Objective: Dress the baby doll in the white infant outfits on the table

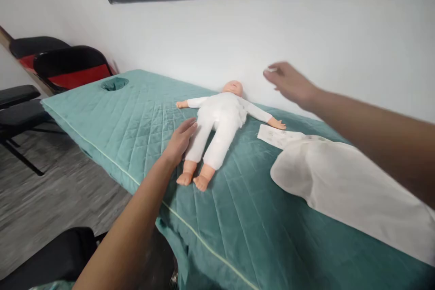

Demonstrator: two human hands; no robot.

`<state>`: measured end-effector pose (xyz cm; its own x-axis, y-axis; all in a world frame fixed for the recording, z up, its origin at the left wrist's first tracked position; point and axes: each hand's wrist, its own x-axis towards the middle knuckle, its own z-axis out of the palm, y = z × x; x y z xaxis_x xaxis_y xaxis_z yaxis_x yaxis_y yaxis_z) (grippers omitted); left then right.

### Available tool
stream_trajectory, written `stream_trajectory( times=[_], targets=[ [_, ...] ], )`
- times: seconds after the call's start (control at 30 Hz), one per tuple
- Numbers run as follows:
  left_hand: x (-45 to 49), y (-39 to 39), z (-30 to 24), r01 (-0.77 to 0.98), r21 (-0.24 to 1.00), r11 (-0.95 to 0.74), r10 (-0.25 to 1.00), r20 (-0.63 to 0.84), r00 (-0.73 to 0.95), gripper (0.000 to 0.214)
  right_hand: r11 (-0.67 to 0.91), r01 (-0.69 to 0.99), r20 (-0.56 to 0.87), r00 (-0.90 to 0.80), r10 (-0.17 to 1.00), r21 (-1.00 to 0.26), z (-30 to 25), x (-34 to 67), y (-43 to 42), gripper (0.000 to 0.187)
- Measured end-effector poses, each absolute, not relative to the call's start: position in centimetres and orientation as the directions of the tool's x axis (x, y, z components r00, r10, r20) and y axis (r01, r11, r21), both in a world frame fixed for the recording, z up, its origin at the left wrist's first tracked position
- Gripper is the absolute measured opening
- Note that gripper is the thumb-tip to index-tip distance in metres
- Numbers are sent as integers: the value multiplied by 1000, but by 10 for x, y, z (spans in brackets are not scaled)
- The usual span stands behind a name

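Observation:
A baby doll (220,120) in a white suit lies on its back on a teal quilted massage bed (136,108), head toward the wall. My left hand (179,141) rests flat and open beside the doll's leg, fingers touching the white trouser. My right hand (288,82) hovers in the air above and to the right of the doll, fingers loosely extended, holding nothing. A white cloth (343,186) lies spread on the bed to the right of the doll, with a small folded patterned piece (277,136) at its far edge near the doll's hand.
The bed has a face hole (114,83) at its far left end and stands against a white wall. Black and red folding chairs (64,68) stand to the left. A dark padded stool (18,111) stands on the grey floor.

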<state>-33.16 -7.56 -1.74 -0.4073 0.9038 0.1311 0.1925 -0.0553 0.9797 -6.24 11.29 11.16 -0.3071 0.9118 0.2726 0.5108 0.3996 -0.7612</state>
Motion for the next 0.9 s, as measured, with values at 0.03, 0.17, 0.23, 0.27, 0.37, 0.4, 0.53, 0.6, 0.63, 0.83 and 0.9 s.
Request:
stream_trajectory(
  times=[0.03,0.17,0.23,0.27,0.37,0.4,0.53,0.6,0.63,0.83,0.9],
  targets=[
    [-333,-68,-19,146,988,-51,917,104,-384,52,377,558,243,-301,922,-739,101,-69,130,55],
    [-337,-40,-23,8,1000,-13,982,14,-190,57,257,705,108,-250,962,-661,50,-99,191,83],
    [-339,-27,-26,22,1000,4,992,-2,-126,58,259,705,75,-281,957,-660,31,-118,209,84],
    [-340,-21,-27,64,998,-1,993,9,-121,60,270,694,63,-308,949,-668,25,-128,214,84],
    [-340,-11,-26,217,975,-50,985,84,-153,61,303,631,45,-391,919,-714,23,-149,215,81],
    [-338,-10,-23,238,969,-65,983,103,-153,60,299,623,37,-398,917,-723,26,-152,213,80],
    [-317,-21,1,145,987,-65,995,75,-67,61,245,676,2,-339,941,-695,54,-137,196,86],
    [-295,-31,15,83,995,-59,997,62,-35,60,255,686,19,-332,943,-682,74,-111,185,87],
    [-280,-37,21,60,996,-69,997,71,-36,59,264,686,31,-332,943,-678,84,-94,177,87],
    [-151,-69,33,-258,961,-93,992,113,61,56,195,720,38,-229,973,-666,116,55,119,97],
    [-102,-79,30,-396,918,22,988,42,152,62,147,749,39,-159,986,-647,113,110,99,96]
  ],
)
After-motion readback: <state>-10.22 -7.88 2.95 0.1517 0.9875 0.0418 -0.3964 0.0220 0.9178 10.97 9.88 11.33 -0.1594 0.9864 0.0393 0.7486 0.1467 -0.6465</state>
